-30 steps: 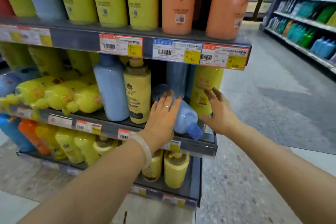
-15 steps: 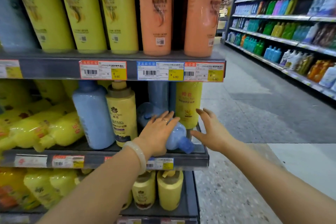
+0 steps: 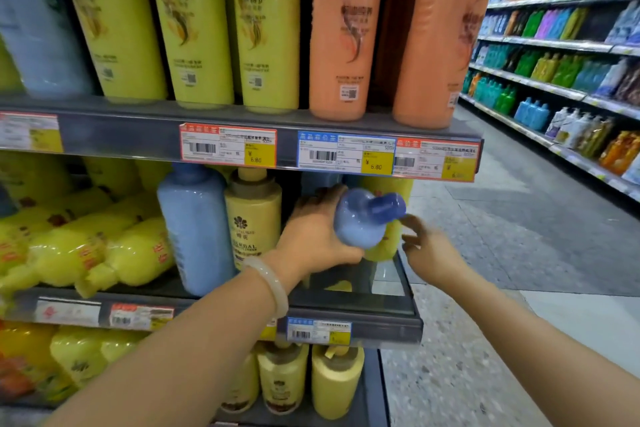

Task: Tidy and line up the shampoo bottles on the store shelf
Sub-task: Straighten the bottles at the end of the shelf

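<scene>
A light blue plastic shampoo bottle with a darker blue cap [image 3: 363, 218] is held up off the grey metal middle shelf [image 3: 381, 312], near its right end. The cap is turned out toward the camera, so the bottle is lying back, not upright. It is gripped from the left side by the left hand [image 3: 311, 236], with the fingers wrapped round its body. The right hand [image 3: 429, 250] is kept just beside the bottle, on its right. The right hand's fingers are spread and loose, and nothing is held in them. It looks blurred, so whether the bottle is touched by it cannot be told.

The step in hand seems to be this: the tipped bottle is to be stood up and put in line. To do it well, the bottle should be turned until the cap is on top. The bottom should be steadied by the right hand while it is turned. A bare spot is seen on the shelf under the bottle, between the pale yellow bottle with the flower mark [image 3: 252, 218] and the yellow bottle at the shelf's end [image 3: 391, 243]. The bottle should be set down flat there, close to the front edge. It should be lowered slowly, so the bottles beside it are not knocked over.

The tall light blue bottle standing upright [image 3: 194, 225] to the left can be used as a guide for the line.
</scene>
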{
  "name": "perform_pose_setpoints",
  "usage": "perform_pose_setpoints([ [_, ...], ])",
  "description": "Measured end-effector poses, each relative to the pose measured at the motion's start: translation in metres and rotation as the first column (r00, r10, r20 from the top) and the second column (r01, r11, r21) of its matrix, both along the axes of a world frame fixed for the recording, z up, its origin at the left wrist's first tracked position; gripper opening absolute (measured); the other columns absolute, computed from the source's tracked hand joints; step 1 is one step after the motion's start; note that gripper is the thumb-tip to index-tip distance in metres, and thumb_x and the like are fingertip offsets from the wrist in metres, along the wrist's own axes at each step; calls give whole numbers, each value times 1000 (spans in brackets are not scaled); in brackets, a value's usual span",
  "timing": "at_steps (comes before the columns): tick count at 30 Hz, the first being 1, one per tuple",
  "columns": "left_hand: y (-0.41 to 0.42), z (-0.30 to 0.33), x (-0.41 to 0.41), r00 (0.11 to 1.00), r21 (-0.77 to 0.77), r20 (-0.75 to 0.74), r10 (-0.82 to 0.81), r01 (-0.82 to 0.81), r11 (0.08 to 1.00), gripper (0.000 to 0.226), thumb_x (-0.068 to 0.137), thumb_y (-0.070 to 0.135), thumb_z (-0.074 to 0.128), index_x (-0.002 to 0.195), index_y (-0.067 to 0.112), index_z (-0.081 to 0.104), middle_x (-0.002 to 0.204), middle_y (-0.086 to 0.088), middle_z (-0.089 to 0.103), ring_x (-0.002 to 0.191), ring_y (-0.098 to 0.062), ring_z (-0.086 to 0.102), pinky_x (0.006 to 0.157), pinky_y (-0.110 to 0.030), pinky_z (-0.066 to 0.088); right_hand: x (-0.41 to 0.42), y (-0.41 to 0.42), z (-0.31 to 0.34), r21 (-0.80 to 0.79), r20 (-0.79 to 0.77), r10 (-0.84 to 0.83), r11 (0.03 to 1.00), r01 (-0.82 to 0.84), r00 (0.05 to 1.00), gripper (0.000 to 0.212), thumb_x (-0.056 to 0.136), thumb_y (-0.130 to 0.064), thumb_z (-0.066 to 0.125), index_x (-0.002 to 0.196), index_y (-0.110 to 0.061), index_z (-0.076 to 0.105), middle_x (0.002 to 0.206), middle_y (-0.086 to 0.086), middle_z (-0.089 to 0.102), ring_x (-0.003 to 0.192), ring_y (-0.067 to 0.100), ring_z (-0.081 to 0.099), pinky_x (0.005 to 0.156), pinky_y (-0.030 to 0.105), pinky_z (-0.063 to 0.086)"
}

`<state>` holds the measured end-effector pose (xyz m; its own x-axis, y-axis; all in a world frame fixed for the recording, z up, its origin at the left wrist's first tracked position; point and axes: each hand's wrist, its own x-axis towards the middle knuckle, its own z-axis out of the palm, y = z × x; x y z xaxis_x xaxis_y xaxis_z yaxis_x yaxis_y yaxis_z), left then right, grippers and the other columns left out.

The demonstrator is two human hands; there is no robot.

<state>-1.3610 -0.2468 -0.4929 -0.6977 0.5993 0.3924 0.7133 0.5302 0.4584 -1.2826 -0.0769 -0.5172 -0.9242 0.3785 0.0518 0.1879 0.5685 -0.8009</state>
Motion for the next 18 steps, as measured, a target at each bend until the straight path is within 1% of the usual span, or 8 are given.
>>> perform_pose_setpoints([
  [3, 6, 6, 7, 977, 257, 184, 108, -154, 954, 82, 48, 47, 67, 122, 20, 47, 124, -3, 56, 112, -22, 53, 86, -19, 36, -7, -17, -4, -48, 40, 166, 985, -164, 985, 65, 75, 0, 70, 131, -16, 41, 131, 9, 54, 120, 24, 53, 97, 34, 45],
  [6, 16, 1, 2, 917, 371, 322, 235, -350, 860, 80, 57, 44, 80, 122, 10, 49, 123, -7, 57, 114, -21, 54, 76, -5, 23, -17, -38, -10, -115, -29, 212, 970, -214, 977, 80, 63, -12, 83, 130, -16, 38, 127, 5, 56, 117, 21, 55, 99, 38, 47],
  [8, 22, -5, -3, 865, 395, 396, 309, -464, 792, 76, 61, 41, 81, 120, 6, 48, 120, -9, 58, 112, -24, 56, 77, -9, 28, -23, -49, -10, -144, -106, 176, 971, -190, 979, 95, 55, -27, 86, 133, -16, 34, 126, 0, 53, 113, 14, 55, 95, 27, 48],
  [9, 25, -8, -4, 847, 414, 417, 329, -499, 761, 77, 60, 43, 81, 119, 6, 49, 118, -10, 58, 111, -25, 57, 81, -15, 35, -24, -52, -9, -162, -145, 148, 972, -171, 978, 95, 56, -25, 86, 134, -15, 32, 122, -3, 52, 107, 9, 54, 89, 15, 46],
  [11, 30, -12, -1, 840, 421, 415, 348, -517, 745, 82, 57, 48, 81, 121, 7, 48, 117, -11, 58, 110, -27, 57, 87, -27, 43, -23, -58, -8, -209, -226, 117, 964, -166, 967, 78, 66, -2, 80, 127, -14, 33, 108, -8, 49, 91, -3, 50, 71, -2, 40],
  [13, 30, -16, 4, 860, 419, 393, 327, -484, 769, 87, 58, 47, 81, 126, 7, 45, 121, -11, 56, 113, -26, 54, 90, -28, 42, -22, -59, -13, -219, -246, 108, 962, -164, 963, 64, 71, 8, 73, 118, -14, 36, 97, -14, 47, 83, -6, 48, 63, -3, 39],
  [15, 22, -24, 4, 874, 448, 423, 240, -432, 782, 90, 59, 35, 84, 131, 5, 40, 127, -11, 53, 118, -25, 52, 91, -23, 41, -23, -59, -20, -220, -268, 112, 960, -174, 957, 58, 69, 12, 72, 109, -11, 36, 94, -15, 47, 79, -8, 50, 61, -2, 40],
  [18, 8, -43, 5, 832, 440, 548, 84, -372, 817, 91, 57, 19, 87, 131, 5, 35, 129, -11, 51, 121, -25, 51, 99, -34, 45, -27, -61, -27, -258, -279, 122, 946, -197, 953, 60, 71, 12, 70, 112, -13, 36, 94, -14, 51, 81, -8, 52, 59, 0, 43],
])
